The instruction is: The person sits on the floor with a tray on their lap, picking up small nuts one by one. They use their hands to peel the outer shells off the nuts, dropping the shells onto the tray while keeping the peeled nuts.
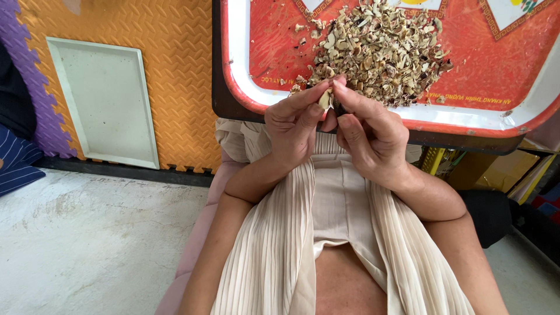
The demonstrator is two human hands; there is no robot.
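Observation:
My left hand (294,125) and my right hand (370,131) meet at their fingertips just below the near rim of a red and white tray (256,102). Between the thumbs and forefingers of both hands sits a small pale nut (324,100), partly hidden by the fingers. A heap of broken brown and cream shells (379,49) lies on the tray right above the hands. The tray rests on a dark table edge (466,140) over my lap.
An orange foam mat (175,58) with a purple border covers the floor at the left, with a pale rectangular tray (105,99) on it. Bare concrete floor (87,233) lies below. Dark striped cloth (14,160) is at the far left. Yellow items (501,172) sit under the table at the right.

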